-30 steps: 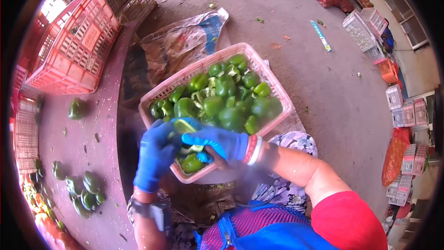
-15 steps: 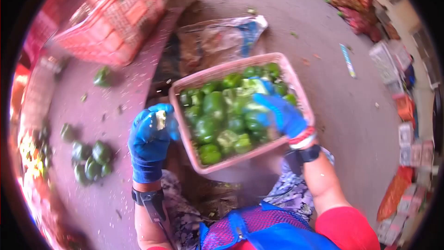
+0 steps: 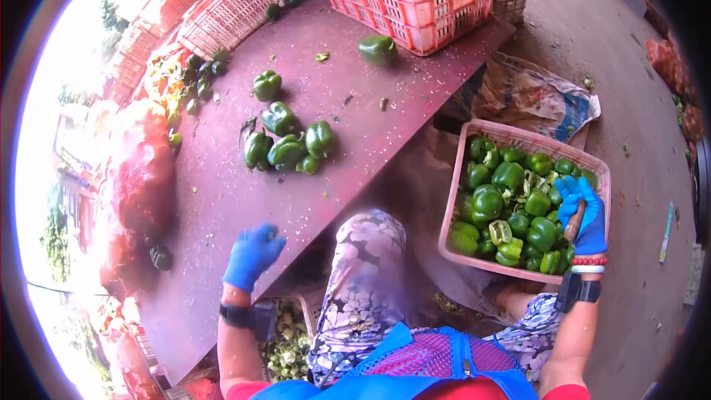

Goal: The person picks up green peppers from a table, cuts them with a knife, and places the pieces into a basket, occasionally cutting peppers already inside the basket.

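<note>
My left hand (image 3: 254, 255), in a blue glove, is above the near edge of the table, its fingers curled in. What they hold, if anything, I cannot make out. My right hand (image 3: 583, 215), also blue-gloved, is over the right side of a pink crate (image 3: 453, 211) full of green bell peppers (image 3: 508, 176). A brown handle (image 3: 575, 221) lies in its palm; the tool's working end is hidden. Some peppers in the crate are cut open, showing pale insides. Several whole green peppers (image 3: 286, 152) lie grouped on the purplish-red table (image 3: 222, 204).
Between my left arm and leg, a container holds pale green scraps (image 3: 290, 348). A large red crate (image 3: 422, 4) stands at the table's far end, with a crumpled sack (image 3: 529, 92) beyond the pepper crate. Red mesh bags (image 3: 137, 170) line the left side.
My view has swung left, bringing more of the table into sight. My left hand has moved from beside the pepper crate to the table edge; the pale piece at its fingers no longer shows.
</note>
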`<state>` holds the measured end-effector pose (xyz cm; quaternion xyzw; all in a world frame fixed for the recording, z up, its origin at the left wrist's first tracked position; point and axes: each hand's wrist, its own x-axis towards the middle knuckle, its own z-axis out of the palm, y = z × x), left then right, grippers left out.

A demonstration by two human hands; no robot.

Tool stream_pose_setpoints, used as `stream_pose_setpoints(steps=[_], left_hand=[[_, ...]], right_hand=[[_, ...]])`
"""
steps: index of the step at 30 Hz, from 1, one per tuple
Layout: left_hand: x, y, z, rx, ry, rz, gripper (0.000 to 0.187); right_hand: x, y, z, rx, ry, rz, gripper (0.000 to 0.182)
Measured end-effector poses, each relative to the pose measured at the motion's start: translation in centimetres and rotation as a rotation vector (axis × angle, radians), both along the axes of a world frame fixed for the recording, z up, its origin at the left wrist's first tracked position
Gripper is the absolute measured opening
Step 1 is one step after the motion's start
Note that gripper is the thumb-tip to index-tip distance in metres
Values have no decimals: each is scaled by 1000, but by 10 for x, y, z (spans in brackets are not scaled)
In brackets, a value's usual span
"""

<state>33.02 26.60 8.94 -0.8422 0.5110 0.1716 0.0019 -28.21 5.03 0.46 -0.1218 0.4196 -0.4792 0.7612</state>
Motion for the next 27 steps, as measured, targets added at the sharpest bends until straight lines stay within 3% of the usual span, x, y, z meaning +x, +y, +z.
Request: stream_pose_setpoints(steps=[2, 4, 6, 9, 12, 13, 16, 18, 20, 22, 24, 25, 27], left_hand=[[-7, -66, -15, -309, 72, -82, 45], [-18, -137, -31, -535, -51, -282, 54], [-25, -193, -54, -384, -210, -196, 54], [-39, -249, -70, -111, -217, -45, 56], [-28, -266, -86, -264, 42, -7, 53], [-31, -266, -87, -337, 458, -79, 58], [-138, -246, -31, -208, 1095, -83, 70], [-193, -228, -39, -426, 751, -534, 84], [-242, -204, -18, -430, 589, -783, 88], [-263, -190, -20, -454, 709, -929, 93], [-260, -190, -29, -241, 1171, -732, 87], [-263, -187, -32, -80, 1575, -405, 77], [-249, -190, -53, 165, 1781, -195, 66]], right_hand=[[4, -8, -22, 5, -364, -227, 34], [32, -4, -18, 157, -413, -303, 35], [65, 13, -14, 137, -186, -144, 36], [89, 24, -9, 60, -83, 98, 41], [106, 30, 4, -51, 5, 215, 39], [111, 30, 4, -177, 90, 278, 38], [131, 28, 13, -202, 97, 410, 44], [147, 30, 24, -221, 98, 418, 53], [158, 31, 27, -300, 156, 404, 56], [159, 29, 6, -458, 237, 305, 61], [148, 26, 12, -643, 396, 272, 64], [146, 25, 17, -734, 470, 264, 66], [135, 25, 31, -840, 541, 404, 69]])
